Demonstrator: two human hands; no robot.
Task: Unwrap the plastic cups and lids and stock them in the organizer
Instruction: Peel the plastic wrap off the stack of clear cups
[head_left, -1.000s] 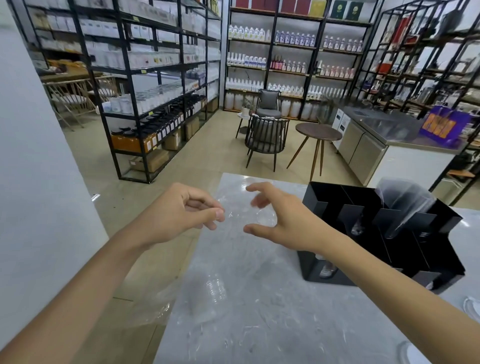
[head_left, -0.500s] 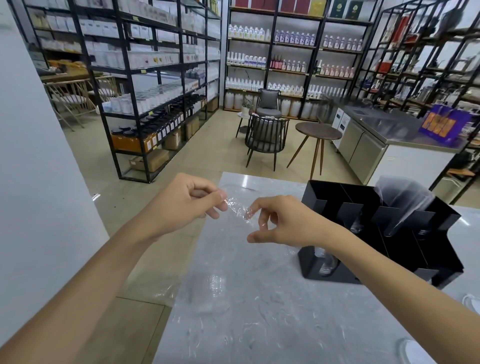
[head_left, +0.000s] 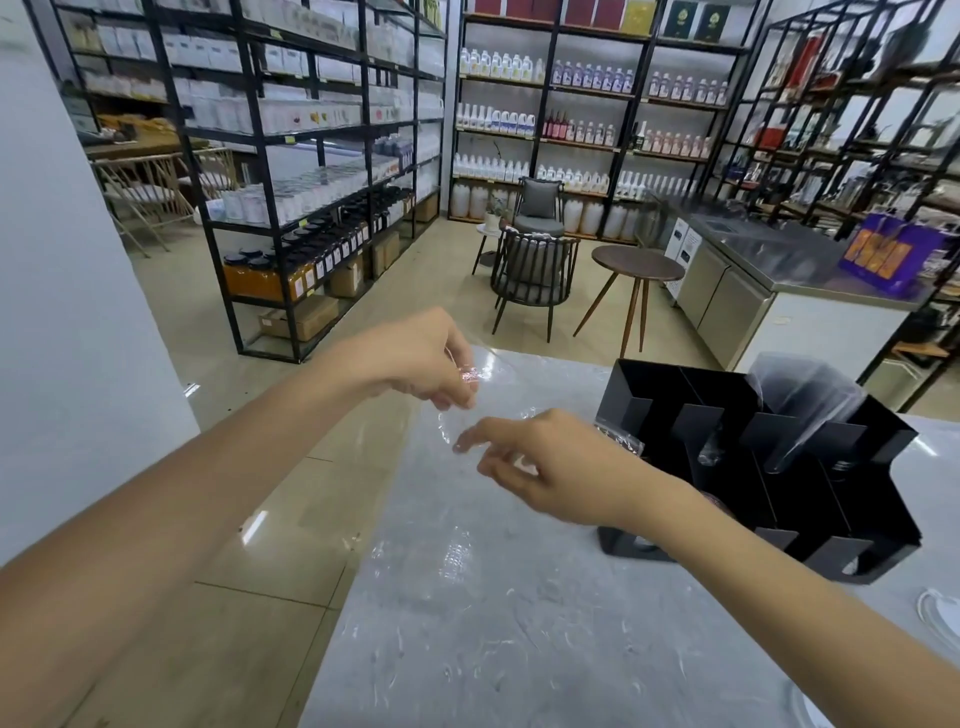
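Note:
A sheet of clear plastic wrap (head_left: 451, 558) hangs over the grey marble table (head_left: 519, 665). My left hand (head_left: 423, 358) pinches its bunched upper end above the table's far left part. Just below and to the right is my right hand (head_left: 550, 465), its fingers loosely spread against the film and its thumb and forefinger apart. The black organizer (head_left: 872, 525) stands right of my right hand. A clear sleeve of plastic cups (head_left: 800, 395) sticks out of its back right compartment. Other compartments hold clear items I cannot make out.
White ring-shaped lids (head_left: 937, 618) lie at the table's right edge. The table's left edge drops to a tiled floor (head_left: 249, 597), with a white wall (head_left: 62, 312) on the left. Beyond are black shelving (head_left: 311, 171), chairs (head_left: 532, 270), a round side table (head_left: 636, 262) and a steel counter (head_left: 769, 270).
My left hand has lifted the pinched wrap up and to the right. My right hand has let go of its pinch, opened, and dropped lower along the film.

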